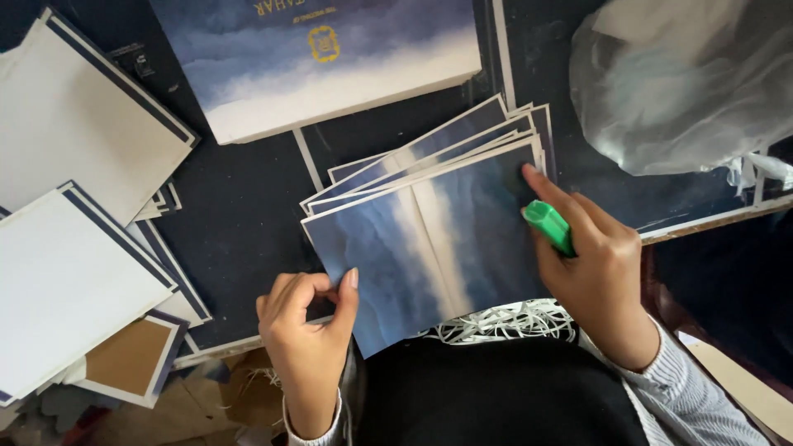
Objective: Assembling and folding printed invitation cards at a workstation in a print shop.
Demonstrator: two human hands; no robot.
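On the far left lie big white boards (70, 124) with dark blue edges, piled on a dark table (239, 198). One small board (128, 357) near the bottom has a brown middle. Next comes the left hand (306, 326). It pinches the lower left edge of the top blue card (429, 248) between thumb and fingers, so it is closed on the card. The card is blue with a pale stripe down the middle, and it sits on top of a fanned stack of cards (438, 144) just like it (their corners peek out above). Behind the stack is a big blue and white box (330, 66). Under the card, near the person's dark lap, lies some white shredded paper (504, 322). Then comes the right hand (591, 264). It holds a green pen (549, 227), and one finger presses the card's top right corner. On the far right sits a crinkly clear plastic bag (677, 83).
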